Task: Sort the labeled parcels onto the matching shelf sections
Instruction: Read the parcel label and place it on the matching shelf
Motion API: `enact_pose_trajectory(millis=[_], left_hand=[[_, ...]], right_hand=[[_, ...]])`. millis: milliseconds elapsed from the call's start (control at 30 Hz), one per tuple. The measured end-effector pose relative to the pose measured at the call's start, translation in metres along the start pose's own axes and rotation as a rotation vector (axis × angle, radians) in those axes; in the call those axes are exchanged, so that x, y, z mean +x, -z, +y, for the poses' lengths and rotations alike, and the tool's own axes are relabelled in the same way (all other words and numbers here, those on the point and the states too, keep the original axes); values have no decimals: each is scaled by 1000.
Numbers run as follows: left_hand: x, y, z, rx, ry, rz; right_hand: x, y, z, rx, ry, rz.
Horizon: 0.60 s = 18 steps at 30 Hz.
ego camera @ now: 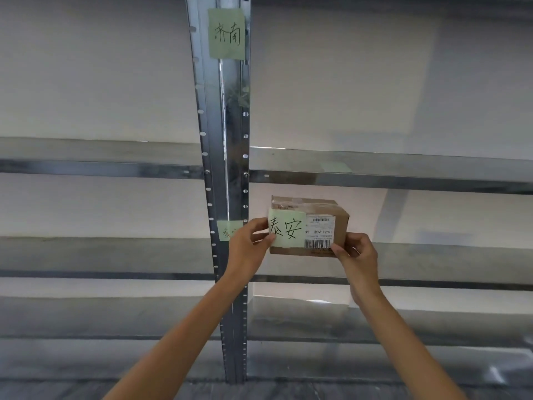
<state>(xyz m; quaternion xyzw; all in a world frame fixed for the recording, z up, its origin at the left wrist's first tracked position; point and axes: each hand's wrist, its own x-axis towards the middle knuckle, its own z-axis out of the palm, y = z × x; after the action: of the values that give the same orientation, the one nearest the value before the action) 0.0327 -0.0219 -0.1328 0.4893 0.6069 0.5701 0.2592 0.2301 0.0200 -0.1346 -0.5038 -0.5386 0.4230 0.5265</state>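
A small brown cardboard parcel (326,212) sits in front of the middle shelf bay (432,255), right of the metal upright. It carries a green handwritten note (287,228) and a white barcode label (318,232). My left hand (248,243) grips the parcel's left end, thumb on the green note. My right hand (357,255) holds its lower right corner. A matching green note (226,230) is stuck on the upright just behind my left hand, partly hidden by it.
A slotted metal upright (227,168) divides the shelving into left and right bays. Another green note (226,33) with different characters is stuck high on it. A faint green note (336,167) lies on the upper right shelf. Lower shelves (432,327) run across below.
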Motion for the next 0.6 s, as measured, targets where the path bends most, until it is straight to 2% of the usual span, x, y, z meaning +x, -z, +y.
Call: enact_pose_trajectory(millis=[467,600], left_hand=[[78,-45,-75,122,131,46],[111,-60,-102,162,232,31]], right_hand=[[91,-33,85,-19,-178,-44],[127,-53,107,-81,-220,-42]])
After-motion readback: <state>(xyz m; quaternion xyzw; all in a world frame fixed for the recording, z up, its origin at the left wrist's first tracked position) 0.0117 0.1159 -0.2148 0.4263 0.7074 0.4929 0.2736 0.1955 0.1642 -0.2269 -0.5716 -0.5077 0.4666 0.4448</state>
